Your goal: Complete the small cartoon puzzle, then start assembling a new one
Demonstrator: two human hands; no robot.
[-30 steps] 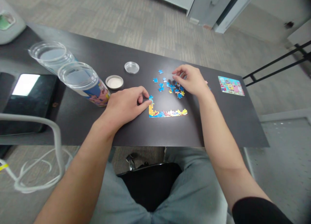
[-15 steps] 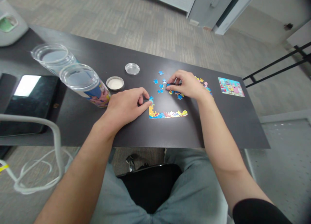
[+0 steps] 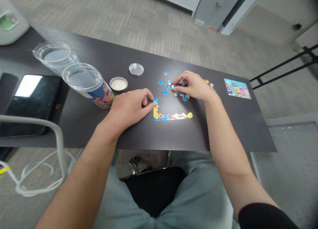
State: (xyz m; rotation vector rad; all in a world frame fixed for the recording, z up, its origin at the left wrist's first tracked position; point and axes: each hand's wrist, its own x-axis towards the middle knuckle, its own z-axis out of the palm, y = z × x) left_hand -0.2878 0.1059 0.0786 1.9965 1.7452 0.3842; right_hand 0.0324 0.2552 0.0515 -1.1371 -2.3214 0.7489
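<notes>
A joined L-shaped strip of jigsaw puzzle (image 3: 171,116) lies on the dark table, one row along the bottom and a short column up its left side. My left hand (image 3: 132,106) rests beside that column, thumb and forefinger apart, their tips touching or close to its upper end. Farther right, my right hand (image 3: 192,86) pinches a light blue puzzle piece (image 3: 172,86) between thumb and forefinger. Loose blue pieces (image 3: 165,92) are scattered just left of these fingertips. More pieces (image 3: 185,98), blue and yellow, lie under and behind the right hand, partly hidden.
Two clear-topped cans, the nearer one printed (image 3: 100,95), stand left of my left hand. Beyond it lie two round lids (image 3: 118,84). A colourful picture card (image 3: 238,88) is at the right. A black tablet-like device (image 3: 32,106) and a white cable (image 3: 58,139) are far left.
The piece in my right hand has tilted, showing a paler face than before. My right fingers have shifted slightly. The left hand keeps its place by the strip.
</notes>
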